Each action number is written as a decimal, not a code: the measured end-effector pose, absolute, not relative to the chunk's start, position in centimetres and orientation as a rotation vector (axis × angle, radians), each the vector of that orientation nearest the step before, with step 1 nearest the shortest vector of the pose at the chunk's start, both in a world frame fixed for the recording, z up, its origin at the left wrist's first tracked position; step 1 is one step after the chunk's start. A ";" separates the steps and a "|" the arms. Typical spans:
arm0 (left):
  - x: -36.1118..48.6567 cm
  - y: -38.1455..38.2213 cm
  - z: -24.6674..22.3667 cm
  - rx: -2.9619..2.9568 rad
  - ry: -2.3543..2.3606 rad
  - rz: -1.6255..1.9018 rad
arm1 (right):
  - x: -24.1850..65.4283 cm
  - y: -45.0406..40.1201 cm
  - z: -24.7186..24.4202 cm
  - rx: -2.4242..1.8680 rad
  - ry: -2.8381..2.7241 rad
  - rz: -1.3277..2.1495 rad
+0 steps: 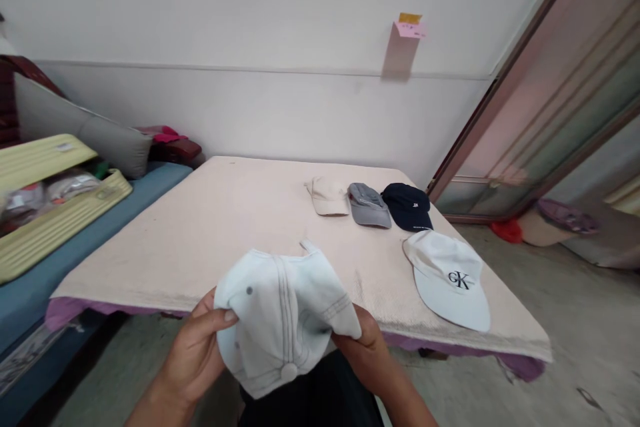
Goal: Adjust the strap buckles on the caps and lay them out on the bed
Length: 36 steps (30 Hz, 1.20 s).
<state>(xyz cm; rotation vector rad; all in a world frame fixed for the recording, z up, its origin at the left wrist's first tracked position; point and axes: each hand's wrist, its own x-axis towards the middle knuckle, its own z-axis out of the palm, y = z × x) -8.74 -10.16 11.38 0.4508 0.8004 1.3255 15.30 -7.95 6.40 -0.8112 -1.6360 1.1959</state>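
A pale blue-white cap (273,320) with grey stitching hangs between my hands at the table's front edge, its top button facing down toward me. My left hand (197,343) pinches its left side, thumb on the outside. On the other side my right hand (363,347) grips the cap's right edge, with its fingers partly hidden by the fabric. Across the table's right side lie a cream cap (329,197), a grey cap (369,205), a navy cap (407,205) and, nearer, a white cap with black letters (447,277).
The table (225,213) has a cream cover over a purple cloth and meets a white wall. At the left, a blue-covered surface (160,180) holds a grey cushion (90,123) and an open yellow case (65,217). A pink note (410,29) is on the wall.
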 end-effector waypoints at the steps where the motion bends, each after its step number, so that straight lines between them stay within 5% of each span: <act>1: -8.8 -10.4 11.2 0.462 0.842 1.344 | 15.3 -7.9 6.1 -0.819 -1.620 1.256; 10: -7.9 -12.2 9.9 0.943 1.073 1.145 | 17.6 -8.6 7.0 -0.609 -1.447 1.954; 16: -5.9 -13.0 11.9 1.518 1.137 0.962 | 16.9 -8.7 9.0 -0.647 -1.275 1.910; 24: -5.0 -12.7 10.5 2.395 1.225 1.243 | 15.7 -10.1 12.8 -0.709 -1.520 1.641; 36: -4.9 -11.8 10.1 0.948 0.758 0.799 | 14.6 -11.3 9.8 -0.690 -1.457 1.504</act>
